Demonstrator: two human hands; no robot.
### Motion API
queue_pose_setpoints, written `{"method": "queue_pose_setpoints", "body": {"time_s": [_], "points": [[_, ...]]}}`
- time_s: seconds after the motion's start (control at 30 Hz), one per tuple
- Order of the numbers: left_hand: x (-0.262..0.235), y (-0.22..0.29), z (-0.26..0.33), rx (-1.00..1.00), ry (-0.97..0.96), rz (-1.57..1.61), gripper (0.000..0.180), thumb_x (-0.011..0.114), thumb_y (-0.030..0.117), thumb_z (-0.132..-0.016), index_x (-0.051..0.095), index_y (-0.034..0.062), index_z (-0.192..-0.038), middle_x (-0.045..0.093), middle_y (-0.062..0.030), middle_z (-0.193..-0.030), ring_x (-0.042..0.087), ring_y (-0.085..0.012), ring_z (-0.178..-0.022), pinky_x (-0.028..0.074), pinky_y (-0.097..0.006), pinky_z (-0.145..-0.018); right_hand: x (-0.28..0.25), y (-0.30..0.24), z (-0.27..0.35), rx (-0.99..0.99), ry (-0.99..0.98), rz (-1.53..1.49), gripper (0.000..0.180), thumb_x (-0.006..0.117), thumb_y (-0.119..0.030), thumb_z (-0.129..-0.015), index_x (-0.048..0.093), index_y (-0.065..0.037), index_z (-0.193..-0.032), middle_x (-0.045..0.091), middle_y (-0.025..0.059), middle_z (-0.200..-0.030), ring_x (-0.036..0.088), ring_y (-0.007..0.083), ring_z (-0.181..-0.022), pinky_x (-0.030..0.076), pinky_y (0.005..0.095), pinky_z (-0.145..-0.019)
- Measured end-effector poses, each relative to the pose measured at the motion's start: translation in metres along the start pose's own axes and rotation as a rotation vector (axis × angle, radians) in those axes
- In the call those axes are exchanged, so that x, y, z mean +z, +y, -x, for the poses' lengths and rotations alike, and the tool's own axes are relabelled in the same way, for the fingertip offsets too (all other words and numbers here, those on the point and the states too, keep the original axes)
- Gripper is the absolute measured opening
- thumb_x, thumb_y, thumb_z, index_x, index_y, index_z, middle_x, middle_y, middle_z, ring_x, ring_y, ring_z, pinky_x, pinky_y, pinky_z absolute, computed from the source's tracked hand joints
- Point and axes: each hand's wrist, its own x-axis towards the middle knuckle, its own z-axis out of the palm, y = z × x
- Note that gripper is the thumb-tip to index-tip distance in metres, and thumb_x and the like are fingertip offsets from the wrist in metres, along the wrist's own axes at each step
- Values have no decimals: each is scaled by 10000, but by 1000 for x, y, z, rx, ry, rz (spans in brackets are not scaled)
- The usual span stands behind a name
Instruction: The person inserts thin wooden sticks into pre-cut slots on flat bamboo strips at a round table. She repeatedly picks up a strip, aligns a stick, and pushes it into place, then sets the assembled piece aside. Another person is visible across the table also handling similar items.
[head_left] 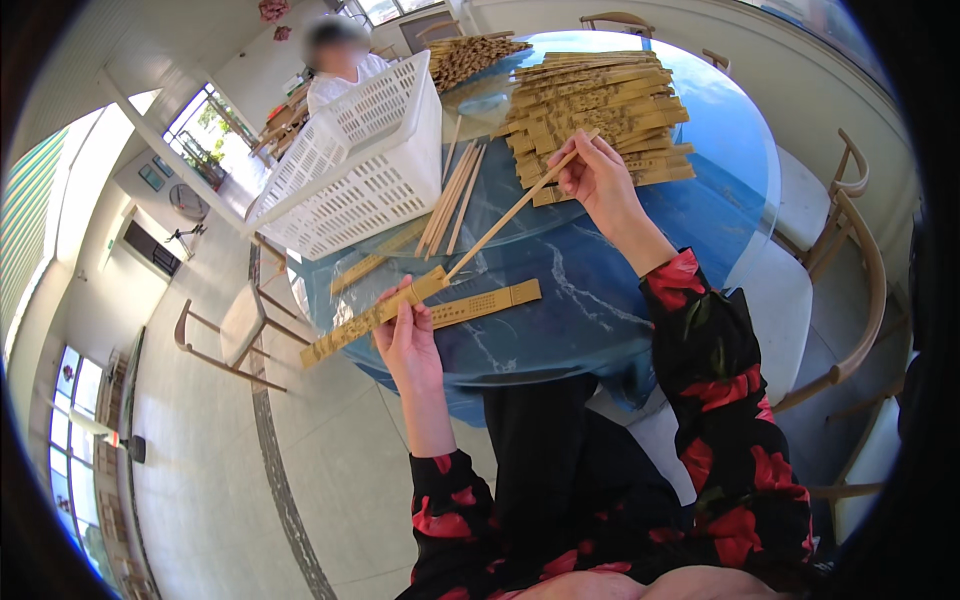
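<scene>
My left hand (408, 340) is closed on a long, printed kraft-paper chopstick sleeve (345, 335), pinching it near its upper end. In my right hand (600, 185), the fingertips grip the far end of pale wooden chopsticks (515, 210); I cannot tell whether this is one stick or a pair. Their lower end meets the sleeve's mouth, and how far inside it reaches is hidden. Another paper sleeve (487, 303) lies flat on the table just beyond my left hand. Several loose chopsticks (458, 200) lie beside the basket.
A white slatted plastic basket (365, 185) stands at the table's left. A large pile of paper sleeves (590, 100) spreads over the far right, with stacked brown sticks (470, 58) behind. Glass covers the blue table (600, 310). Wooden chairs (245, 335) surround it; another person (340, 75) sits beyond the basket.
</scene>
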Motion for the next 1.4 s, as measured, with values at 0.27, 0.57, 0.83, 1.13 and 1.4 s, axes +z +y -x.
{"method": "queue_pose_setpoints", "body": {"time_s": [0.27, 0.57, 0.83, 1.13, 1.4], "points": [[3, 1, 1, 7, 4, 10, 252, 534, 36, -1001, 517, 28, -1252, 564, -187, -1333, 625, -112, -891, 565, -239, -832, -3, 1, -2, -6, -22, 8, 263, 510, -290, -1042, 561, -56, -933, 679, 128, -896, 601, 119, -690, 511, 255, -625], [4, -1, 0, 3, -7, 55, 248, 527, 34, -1004, 514, 25, -1252, 545, -191, -1358, 626, -120, -898, 566, -244, -834, 6, 0, 8, 186, 32, 69, 227, 535, -209, -998, 647, -15, -961, 629, 31, -813, 580, 95, -707, 488, 229, -639], [3, -1, -1, 3, -27, 77, 220, 522, 28, -1005, 513, 26, -1225, 549, -189, -1339, 625, -128, -895, 563, -239, -824, 7, 22, 17, 428, -150, 114, 228, 523, -189, -952, 662, -10, -975, 632, 39, -768, 568, 107, -662, 478, 235, -635], [0, 0, 0, -37, -56, 92, 212, 533, 32, -1003, 507, 37, -1213, 563, -185, -1307, 609, -118, -874, 560, -230, -806, 33, 29, 39, 605, -446, 235, 212, 568, -135, -969, 644, -13, -1125, 669, 43, -885, 601, 89, -744, 494, 221, -699], [7, 8, 3, -19, -38, 245, 325, 444, 306, -1063, 514, 43, -1241, 584, -155, -1307, 567, -146, -812, 498, -287, -759, 30, 35, 39, 558, -492, 355, 208, 496, -163, -992, 581, -34, -1131, 517, -13, -772, 463, 70, -679, 397, 215, -627]]}}
